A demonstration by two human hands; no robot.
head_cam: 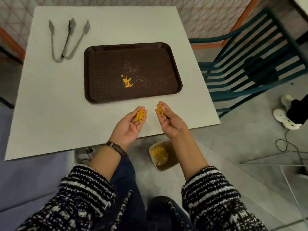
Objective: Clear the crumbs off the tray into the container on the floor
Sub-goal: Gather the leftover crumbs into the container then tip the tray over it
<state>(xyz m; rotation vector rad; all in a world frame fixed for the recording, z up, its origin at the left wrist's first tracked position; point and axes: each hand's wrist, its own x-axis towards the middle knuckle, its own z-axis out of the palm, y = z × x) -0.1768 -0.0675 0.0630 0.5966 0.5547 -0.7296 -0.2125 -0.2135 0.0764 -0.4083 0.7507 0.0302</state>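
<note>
A dark brown tray (pixel 106 90) lies on the white table, with a small heap of orange crumbs (pixel 127 82) near its middle and fine specks scattered to the right. My left hand (pixel 131 124) is palm up over the table's near edge, cupping a pile of orange crumbs. My right hand (pixel 168 119) is beside it, tilted palm inward, fingers curled around more crumbs. On the floor under the table's edge stands a clear container (pixel 160 155) with orange crumbs inside, below and between my forearms.
Two metal tongs (pixel 66 40) lie at the table's (pixel 50 100) far left. A teal slatted chair (pixel 250 67) stands right of the table. On the floor to the right are white slippers (pixel 283 117), a black cable (pixel 286 147) and a wire frame.
</note>
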